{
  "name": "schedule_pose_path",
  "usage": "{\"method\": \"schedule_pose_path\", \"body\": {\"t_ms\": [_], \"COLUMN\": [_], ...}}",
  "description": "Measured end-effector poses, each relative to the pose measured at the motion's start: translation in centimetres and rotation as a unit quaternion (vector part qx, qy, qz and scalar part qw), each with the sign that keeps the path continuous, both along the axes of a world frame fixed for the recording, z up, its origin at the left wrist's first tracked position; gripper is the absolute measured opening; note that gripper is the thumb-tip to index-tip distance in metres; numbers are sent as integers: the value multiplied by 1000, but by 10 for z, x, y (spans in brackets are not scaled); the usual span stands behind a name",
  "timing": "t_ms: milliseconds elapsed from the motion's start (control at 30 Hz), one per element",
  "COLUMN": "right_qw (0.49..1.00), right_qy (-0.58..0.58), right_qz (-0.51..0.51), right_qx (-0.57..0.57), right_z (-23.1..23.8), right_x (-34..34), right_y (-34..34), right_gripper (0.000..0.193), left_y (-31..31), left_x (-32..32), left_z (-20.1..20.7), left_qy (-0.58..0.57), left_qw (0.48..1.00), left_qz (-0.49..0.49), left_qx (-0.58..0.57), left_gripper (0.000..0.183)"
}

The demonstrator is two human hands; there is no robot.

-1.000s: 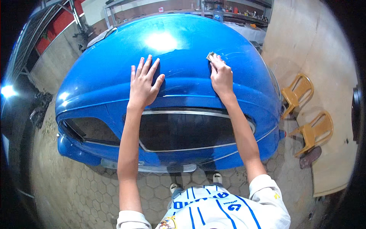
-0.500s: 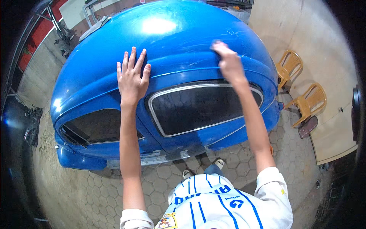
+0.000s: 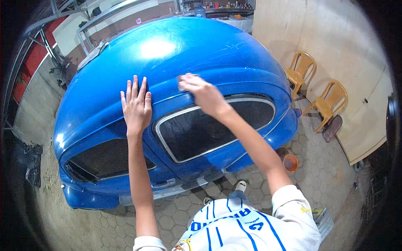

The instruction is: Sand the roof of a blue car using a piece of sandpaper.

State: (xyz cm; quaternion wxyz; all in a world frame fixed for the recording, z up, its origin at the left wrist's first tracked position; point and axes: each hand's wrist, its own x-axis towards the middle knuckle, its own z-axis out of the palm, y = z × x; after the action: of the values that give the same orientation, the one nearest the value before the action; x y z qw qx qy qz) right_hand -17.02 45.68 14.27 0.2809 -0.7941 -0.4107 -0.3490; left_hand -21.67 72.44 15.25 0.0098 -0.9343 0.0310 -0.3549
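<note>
A rounded blue car (image 3: 125, 62) fills the middle of the view, its glossy roof marked with pale smears and scratches. My left hand (image 3: 137, 109) lies flat on the roof edge above the gap between the two side windows, fingers spread. Farther right, my right hand (image 3: 201, 92) presses on the roof edge above the rear side window (image 3: 213, 129). Its fingers are closed over a small flat greyish piece (image 3: 181, 84), mostly hidden under them; its kind is not clear. The front side window (image 3: 109, 148) is below and left of my left hand.
Two tan plastic chairs (image 3: 331, 100) stand by a pale wall (image 3: 322, 33) at right. An orange bucket (image 3: 290, 162) sits on the paved floor (image 3: 167, 209) near the car's rear. A grey cloth (image 3: 93, 55) lies at the roof's far left. Behind, a shelf holds bottles.
My right hand has swept left along the roof edge, closer to my left hand. My left hand stays flat on the roof. The view has shifted, bringing the orange bucket into fuller sight.
</note>
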Motion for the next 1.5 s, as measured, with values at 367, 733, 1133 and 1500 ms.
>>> {"method": "schedule_pose_path", "body": {"t_ms": [367,733,1133,1500], "right_qw": [987,999,996,952], "right_qy": [-7,23,-46,54], "right_qz": [-131,-31,-59,-216], "right_qx": [89,13,42,209], "right_z": [-17,-16,-18,-43], "right_x": [22,10,-14,49], "right_y": [-26,-69,33,-162], "right_gripper": [41,49,40,49], "left_y": [-9,30,12,18], "left_x": [4,-14,-5,-10], "left_z": [-4,-2,-3,-2], "left_qy": [-1,-11,-12,12], "left_qw": [1000,1000,1000,1000], "left_qz": [16,5,25,5], "left_qx": [24,-17,1,11], "left_gripper": [56,51,56,59]}}
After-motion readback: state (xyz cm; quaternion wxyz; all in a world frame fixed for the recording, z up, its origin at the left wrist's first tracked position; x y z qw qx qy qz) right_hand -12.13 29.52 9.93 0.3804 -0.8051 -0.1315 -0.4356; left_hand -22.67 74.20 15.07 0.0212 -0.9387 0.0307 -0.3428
